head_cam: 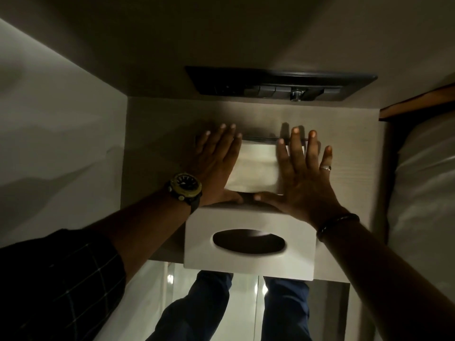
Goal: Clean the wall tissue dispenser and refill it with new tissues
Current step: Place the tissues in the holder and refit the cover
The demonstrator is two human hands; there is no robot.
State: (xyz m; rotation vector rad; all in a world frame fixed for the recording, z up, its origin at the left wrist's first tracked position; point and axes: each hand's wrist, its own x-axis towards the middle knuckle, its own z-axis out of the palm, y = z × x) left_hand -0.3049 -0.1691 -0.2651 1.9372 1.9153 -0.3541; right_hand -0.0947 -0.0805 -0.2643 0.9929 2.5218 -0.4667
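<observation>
Head view, only angle available. Dim lighting.

Wall tissue dispenser (pixel 248 244): white box, oval slot facing the camera, slot is dark with no tissue showing through. Its top appears open, and a white tissue stack (pixel 253 168) sits there between the two hands.

Left hand (pixel 216 166): flat, fingers straight and together, laid along the stack's left side, thumb at the near edge. Watch (pixel 186 187) on that wrist.

Right hand (pixel 302 173): flat, fingers spread wide, over the stack's right side, thumb at the near edge almost meeting the left thumb. Ring (pixel 325 167) on one finger, dark bracelet (pixel 337 223) on the wrist.

Neither hand pinches anything; both look like palms pressing. My read: squaring and seating the stack from both sides so it goes in level rather than skewed.

Stage: refill in progress, tissues not yet fed through the slot. Can't tell how deep the stack sits.

Dark switch panel (pixel 280 84) on the wall above. White bedding (pixel 423 188) at the right.
</observation>
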